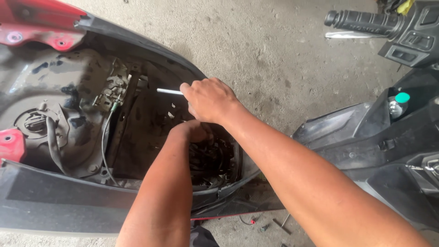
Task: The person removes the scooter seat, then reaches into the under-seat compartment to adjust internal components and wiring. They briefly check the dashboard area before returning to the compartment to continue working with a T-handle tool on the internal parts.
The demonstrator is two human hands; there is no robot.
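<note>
My right hand is closed around a thin silver metal tool whose shaft sticks out to the left, over the open under-seat bay of a scooter. My left hand reaches down below it into the dark cavity among black cables and parts; its fingers are hidden, so what it touches cannot be made out. Both forearms come in from the lower right.
The dusty fuel tank cap and a hose sit at the left, with red body panels above. The black side panel runs along the bottom. The handlebar grip and front fairing with a green-capped bottle stand at right. Concrete floor lies behind.
</note>
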